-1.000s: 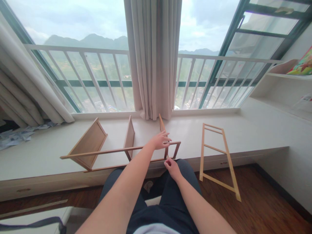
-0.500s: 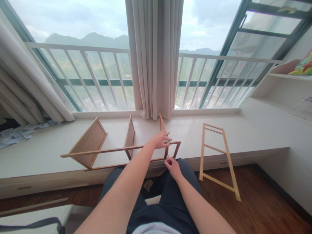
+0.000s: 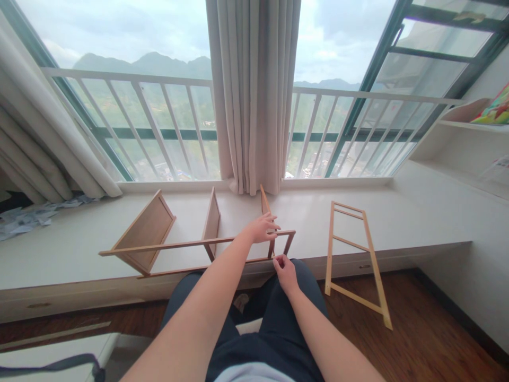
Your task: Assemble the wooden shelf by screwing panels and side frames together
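**Two hands on a wooden rack by the window**

A big window [image 3: 159, 106] fills the far side, with a white railing [image 3: 131, 79] outside and hills behind it. A pale curtain [image 3: 254, 95] hangs down in the middle. Another curtain [image 3: 43, 154] is bunched at the left.

Under the window runs a long white surface [image 3: 397, 223]. Below it is a dark wood floor [image 3: 417, 329]. White shelves [image 3: 457, 138] stand at the right. Some crumpled paper [image 3: 27, 220] lies at the far left of the surface.

A wooden rack [image 3: 159, 244] lies on its side on the surface. Three boards stick up from its long thin rails. Its near end hangs over the edge, just above the person's knees.

A wooden frame [image 3: 352, 254] like a little ladder leans well off to the right. Its top rests on the surface and its foot stands on the floor.

The left hand [image 3: 262, 228] rests on the rack's top rail, by the board on the right. Its fingers are spread out flat.

The right hand [image 3: 284, 268] is at the rack's lower rail, near the end. Its fingers are pinched close together at the wood. If something small is in them, it cannot be seen.
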Action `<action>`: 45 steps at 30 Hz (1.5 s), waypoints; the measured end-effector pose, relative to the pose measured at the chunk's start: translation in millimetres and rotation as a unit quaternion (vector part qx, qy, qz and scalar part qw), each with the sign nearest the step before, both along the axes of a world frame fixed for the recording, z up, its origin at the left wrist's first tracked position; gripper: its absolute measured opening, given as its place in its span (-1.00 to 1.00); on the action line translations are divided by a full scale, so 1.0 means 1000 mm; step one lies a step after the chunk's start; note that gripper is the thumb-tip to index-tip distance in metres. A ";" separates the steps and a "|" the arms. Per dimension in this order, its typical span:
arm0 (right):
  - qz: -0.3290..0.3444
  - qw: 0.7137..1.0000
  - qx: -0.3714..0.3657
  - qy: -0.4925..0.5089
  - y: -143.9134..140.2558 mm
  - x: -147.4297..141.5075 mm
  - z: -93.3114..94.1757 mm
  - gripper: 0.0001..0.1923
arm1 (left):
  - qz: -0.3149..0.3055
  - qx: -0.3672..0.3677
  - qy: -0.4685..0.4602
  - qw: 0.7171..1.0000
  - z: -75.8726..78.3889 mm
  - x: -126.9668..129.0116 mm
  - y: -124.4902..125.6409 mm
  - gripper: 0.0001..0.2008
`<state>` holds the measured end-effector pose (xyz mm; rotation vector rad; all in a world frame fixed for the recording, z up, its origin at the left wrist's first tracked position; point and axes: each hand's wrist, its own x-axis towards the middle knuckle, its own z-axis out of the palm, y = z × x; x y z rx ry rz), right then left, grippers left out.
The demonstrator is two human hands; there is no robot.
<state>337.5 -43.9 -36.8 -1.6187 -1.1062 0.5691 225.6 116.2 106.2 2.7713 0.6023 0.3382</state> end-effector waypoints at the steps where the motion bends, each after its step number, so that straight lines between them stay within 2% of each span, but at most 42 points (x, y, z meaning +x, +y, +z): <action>1: -0.002 1.000 0.001 0.001 0.000 0.000 -0.001 -0.70 | 0.001 0.000 0.000 1.000 0.000 0.000 0.000 -0.65; 13: 0.008 1.000 0.014 0.014 0.004 0.004 -0.014 -0.64 | -0.001 -0.006 -0.005 1.000 -0.001 0.000 0.001 -0.64; 26: -0.013 1.000 0.026 0.001 0.001 0.003 0.004 -0.61 | -0.001 -0.002 0.000 1.000 -0.001 0.001 0.001 -0.65; 33: -0.063 0.996 0.061 0.034 -0.002 0.005 0.026 -0.63 | 0.001 0.000 0.007 1.000 0.001 0.001 0.000 -0.64; 40: -0.123 0.987 0.097 -0.015 0.001 0.007 0.062 -0.66 | 0.000 -0.001 0.011 1.000 0.006 0.001 -0.003 -0.65; 45: -0.129 0.983 0.116 -0.056 0.009 0.007 0.077 -0.65 | 0.002 -0.004 0.004 1.000 0.005 0.001 -0.002 -0.65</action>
